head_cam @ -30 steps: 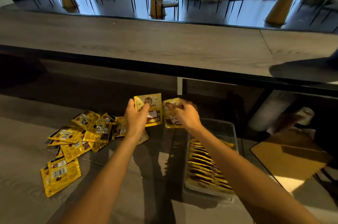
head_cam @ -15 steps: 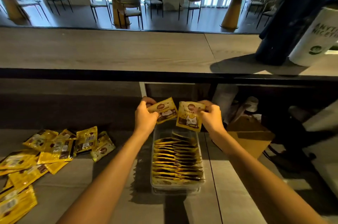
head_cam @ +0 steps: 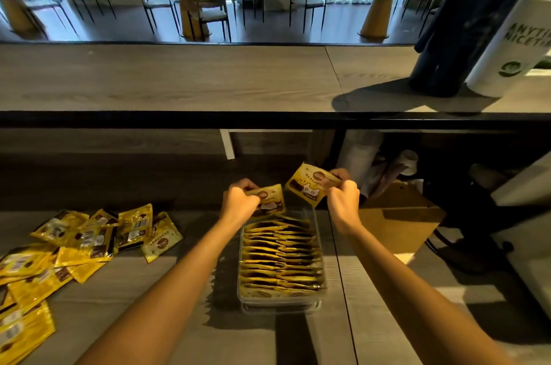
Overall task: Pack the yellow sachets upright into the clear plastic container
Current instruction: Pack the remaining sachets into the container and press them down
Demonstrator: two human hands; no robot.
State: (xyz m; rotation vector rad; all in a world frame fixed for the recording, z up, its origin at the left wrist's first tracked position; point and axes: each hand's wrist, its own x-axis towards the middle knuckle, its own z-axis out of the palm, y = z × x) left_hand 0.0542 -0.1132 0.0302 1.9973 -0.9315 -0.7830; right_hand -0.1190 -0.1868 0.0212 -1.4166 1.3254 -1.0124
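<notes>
Both hands have dropped toward the clear plastic container [head_cam: 281,302] at six o'clock: left hand [head_cam: 240,204] pinching a sachet [head_cam: 269,202] just above its seemingly free far end, right hand [head_cam: 343,200] gripping another sachet [head_cam: 310,185], loose pile [head_cam: 86,245] waiting at nine o'clock.

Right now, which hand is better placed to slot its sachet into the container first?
Left, probably. The left hand holds its sachet low at the container's far end. The right hand holds its sachet higher, tilted, beyond the rim.
</notes>
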